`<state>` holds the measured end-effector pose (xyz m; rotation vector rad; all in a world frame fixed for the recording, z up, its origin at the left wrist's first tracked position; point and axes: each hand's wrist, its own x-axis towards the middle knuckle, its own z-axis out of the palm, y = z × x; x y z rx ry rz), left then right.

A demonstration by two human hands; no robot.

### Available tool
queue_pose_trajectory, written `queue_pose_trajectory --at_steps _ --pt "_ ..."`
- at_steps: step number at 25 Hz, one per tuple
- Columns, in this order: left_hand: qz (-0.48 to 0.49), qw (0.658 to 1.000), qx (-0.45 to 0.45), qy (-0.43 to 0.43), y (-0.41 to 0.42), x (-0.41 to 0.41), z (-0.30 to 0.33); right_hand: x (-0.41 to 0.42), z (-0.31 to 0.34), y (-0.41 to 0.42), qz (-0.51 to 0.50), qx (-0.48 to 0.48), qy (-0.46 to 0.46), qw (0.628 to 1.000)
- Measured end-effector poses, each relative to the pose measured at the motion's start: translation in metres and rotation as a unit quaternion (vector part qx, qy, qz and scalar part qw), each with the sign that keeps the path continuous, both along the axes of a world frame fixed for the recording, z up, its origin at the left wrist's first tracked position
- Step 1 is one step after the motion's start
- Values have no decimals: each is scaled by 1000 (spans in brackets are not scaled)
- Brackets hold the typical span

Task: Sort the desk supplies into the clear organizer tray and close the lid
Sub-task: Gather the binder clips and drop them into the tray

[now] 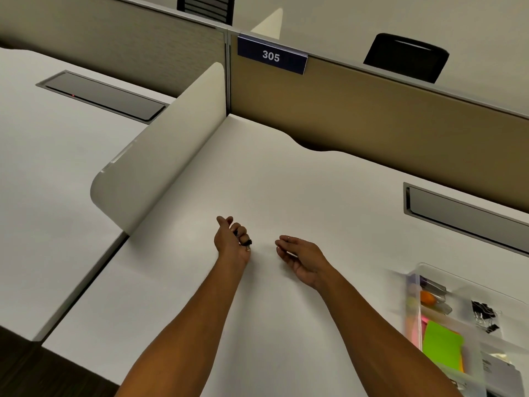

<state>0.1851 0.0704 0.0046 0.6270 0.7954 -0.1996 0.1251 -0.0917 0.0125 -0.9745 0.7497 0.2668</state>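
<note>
My left hand (232, 239) hovers over the middle of the white desk, fingers curled around small black binder clips (245, 242). My right hand (299, 257) is just to its right, palm turned up, fingers loosely apart and holding nothing. The clear organizer tray (429, 272) sits at the desk's lower right, partly cut off by the frame. Inside it I see a pile of black binder clips (485, 315), green sticky notes (442, 348) over pink and orange ones, and something orange (427, 298) by silver clips. The tray's lid is not identifiable.
A curved white divider panel (160, 156) stands along the desk's left side. A tan partition (372, 118) with a "305" sign (272, 56) closes the back. A grey cable hatch (463, 216) is set in the desk at right. Another desk lies to the left.
</note>
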Motion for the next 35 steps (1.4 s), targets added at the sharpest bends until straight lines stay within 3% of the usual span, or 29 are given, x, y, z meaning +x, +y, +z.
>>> queue_pose_trajectory --at_steps 4,7,14,18,29,35 --pt "-16 994 -108 -22 -27 -12 19 -14 13 -2 -104 172 -8 980" --pt "-23 991 -128 -34 -53 -25 32 -24 25 1 -154 229 -36 960" --pt "-3 990 -129 -52 -108 -52 51 -39 46 -11 -279 245 -88 924" --pt "-55 991 -83 -88 -144 -68 61 -54 51 -31 -324 252 -100 906" --pt "-99 963 -223 -115 -224 -121 87 -108 73 -123 -406 253 -194 857" --pt "-190 952 -202 -131 -282 -156 93 -149 75 -187 -452 243 -201 834"
